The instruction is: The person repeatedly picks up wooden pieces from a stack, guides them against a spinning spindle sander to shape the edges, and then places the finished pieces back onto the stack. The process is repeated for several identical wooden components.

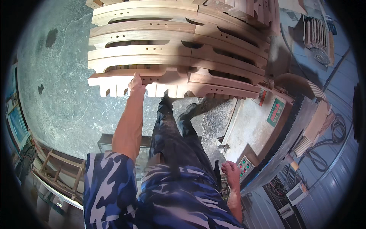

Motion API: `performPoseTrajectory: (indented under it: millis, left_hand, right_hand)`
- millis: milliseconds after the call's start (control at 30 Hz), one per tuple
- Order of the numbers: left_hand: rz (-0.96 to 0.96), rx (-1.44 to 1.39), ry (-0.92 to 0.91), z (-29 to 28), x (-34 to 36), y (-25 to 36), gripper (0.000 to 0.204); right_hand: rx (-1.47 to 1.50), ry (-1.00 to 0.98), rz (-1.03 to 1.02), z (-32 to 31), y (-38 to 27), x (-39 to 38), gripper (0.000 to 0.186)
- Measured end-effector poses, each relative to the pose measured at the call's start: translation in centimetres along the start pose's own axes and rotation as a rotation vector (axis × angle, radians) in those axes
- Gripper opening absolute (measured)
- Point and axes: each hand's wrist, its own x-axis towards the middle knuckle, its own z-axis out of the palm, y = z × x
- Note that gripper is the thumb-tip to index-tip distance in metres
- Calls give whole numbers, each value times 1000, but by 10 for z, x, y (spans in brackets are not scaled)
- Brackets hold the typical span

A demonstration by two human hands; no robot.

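Observation:
A stack of pale, shaped wooden rails (152, 36) with curved cut-outs and small drilled holes fills the upper middle. My left hand (137, 83) reaches out to its near side, its fingers bent over the edge of the nearest wooden rail (110, 79). That rail still lies against the others in the stack. Low on the right, my right hand (230, 170) is held beside my body with its fingers curled in, and nothing shows in them. Just to its right is a control panel (244, 168) with red and green buttons; hand and panel appear apart.
A pale machine cabinet (253, 126) with a dark curved edge stands close on my right. Beyond it run a ribbed hose (304, 146) and loose cables (337, 131). A wooden frame (63, 164) is at lower left. Stained concrete floor (57, 103) lies left of the stack.

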Motion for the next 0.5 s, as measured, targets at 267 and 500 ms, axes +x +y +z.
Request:
performPoseTrajectory:
  millis: [267,500]
  left_hand:
    - [-34,240,-152,6,-18,8,37]
    - [-57,445,-143,4,-3,8,41]
  right_hand:
    - [12,-6,32,18,0,-2,40]
    - [83,30,13,25,-25,0,43]
